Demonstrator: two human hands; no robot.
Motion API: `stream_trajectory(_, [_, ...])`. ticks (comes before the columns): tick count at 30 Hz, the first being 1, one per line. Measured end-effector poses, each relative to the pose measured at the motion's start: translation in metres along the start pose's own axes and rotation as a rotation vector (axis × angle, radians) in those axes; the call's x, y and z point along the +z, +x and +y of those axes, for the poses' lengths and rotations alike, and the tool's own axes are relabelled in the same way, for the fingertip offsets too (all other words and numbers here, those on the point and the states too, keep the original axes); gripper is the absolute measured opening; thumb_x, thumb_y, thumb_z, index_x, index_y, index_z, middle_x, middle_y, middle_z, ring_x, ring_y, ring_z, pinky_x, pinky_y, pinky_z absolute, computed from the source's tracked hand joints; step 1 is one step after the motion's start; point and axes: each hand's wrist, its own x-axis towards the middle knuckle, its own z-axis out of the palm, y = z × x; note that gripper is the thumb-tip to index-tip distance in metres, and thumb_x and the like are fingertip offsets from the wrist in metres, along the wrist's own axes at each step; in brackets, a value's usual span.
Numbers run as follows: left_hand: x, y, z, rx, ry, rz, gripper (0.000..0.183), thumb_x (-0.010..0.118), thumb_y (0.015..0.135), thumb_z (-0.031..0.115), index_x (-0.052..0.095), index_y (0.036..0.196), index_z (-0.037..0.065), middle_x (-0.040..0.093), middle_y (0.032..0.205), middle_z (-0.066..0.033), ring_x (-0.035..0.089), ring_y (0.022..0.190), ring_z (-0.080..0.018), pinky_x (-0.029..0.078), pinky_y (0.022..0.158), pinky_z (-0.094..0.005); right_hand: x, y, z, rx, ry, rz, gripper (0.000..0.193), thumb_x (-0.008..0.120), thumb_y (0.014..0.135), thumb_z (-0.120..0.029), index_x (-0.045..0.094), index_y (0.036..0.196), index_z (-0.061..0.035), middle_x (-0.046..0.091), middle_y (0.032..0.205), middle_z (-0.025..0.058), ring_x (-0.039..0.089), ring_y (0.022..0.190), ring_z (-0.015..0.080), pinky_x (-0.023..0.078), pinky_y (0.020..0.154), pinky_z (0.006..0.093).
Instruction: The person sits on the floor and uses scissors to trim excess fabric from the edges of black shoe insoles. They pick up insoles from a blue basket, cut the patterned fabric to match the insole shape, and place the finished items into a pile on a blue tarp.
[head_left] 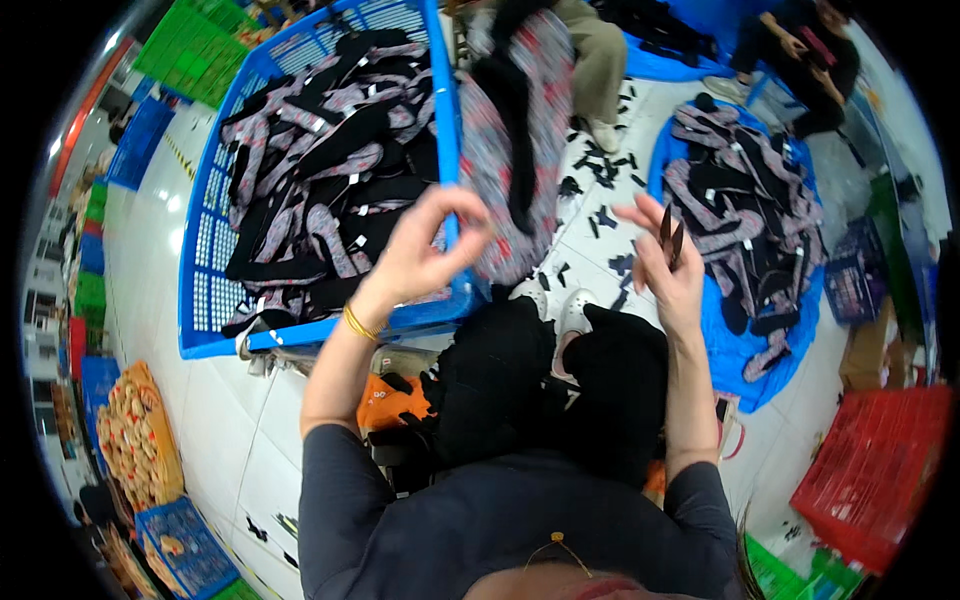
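My left hand (425, 250) is raised at the near right corner of the blue basket, thumb and fingers curled together in a pinch. What they hold, if anything, I cannot make out. Beside these fingertips is a large fuzzy grey-and-red piece with black lining (545, 130), like a slipper or boot upper; whether I touch it is unclear. My right hand (668, 275) grips small dark scissors (673, 232), blades pointing up and a little apart, index finger stretched out. Similar fuzzy pieces (325, 235) with black parts and white tags fill the blue basket (205, 290).
Right of my feet, more fuzzy pieces (740, 220) lie heaped on a blue sheet (730, 365). Black scraps (600, 165) litter the white tiles. Two people (600, 60) are at the far side, one seated at the right. A red crate (870, 465) stands at lower right.
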Motion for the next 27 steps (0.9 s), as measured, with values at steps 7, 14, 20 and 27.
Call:
stream_trajectory(7, [0.097, -0.044, 0.005, -0.062, 0.054, -0.349, 0.012, 0.066, 0.087, 0.009, 0.059, 0.096, 0.006, 0.061, 0.101, -0.0100, 0.058, 0.098, -0.0267, 0.046, 0.087, -0.0347, -0.005, -0.030, -0.001, 0.065, -0.046, -0.012, 0.030, 0.074, 0.085, -0.009, 0.061, 0.110, 0.0024, 0.068, 0.101, 0.0052, 0.061, 0.090, 0.0109, 0.049, 0.082, 0.0271])
stream_trajectory(14, [0.118, -0.046, 0.026, -0.178, -0.271, -0.022, 0.048, 0.075, 0.080, 0.009, 0.055, 0.124, 0.005, 0.051, 0.123, -0.0092, 0.056, 0.107, -0.0179, 0.050, 0.087, -0.0297, -0.012, -0.086, 0.036, 0.248, -0.431, 0.009, 0.032, 0.075, 0.080, -0.013, 0.064, 0.108, -0.0015, 0.061, 0.073, -0.0019, 0.048, 0.061, 0.0046, 0.041, 0.056, 0.0233])
stream_trajectory(20, [0.127, -0.061, 0.035, -0.213, -0.096, -0.022, 0.037, 0.075, 0.080, 0.010, 0.061, 0.114, 0.005, 0.058, 0.108, -0.0086, 0.060, 0.095, -0.0179, 0.051, 0.083, -0.0310, -0.010, -0.102, 0.041, 0.265, -0.481, -0.056, 0.035, 0.075, 0.077, -0.015, 0.064, 0.109, -0.0038, 0.054, 0.062, 0.0027, 0.047, 0.054, 0.0084, 0.040, 0.053, 0.0257])
stream_trajectory(27, [0.121, -0.069, 0.031, 0.218, 0.320, 0.114, 0.025, 0.076, 0.072, 0.003, 0.063, 0.093, 0.003, 0.063, 0.098, -0.0101, 0.061, 0.092, -0.0293, 0.050, 0.081, -0.0372, -0.007, -0.095, 0.030, 0.412, -0.416, -0.137, 0.028, 0.075, 0.080, -0.014, 0.061, 0.100, -0.0013, 0.048, 0.055, -0.0016, 0.046, 0.049, 0.0070, 0.037, 0.048, 0.0245])
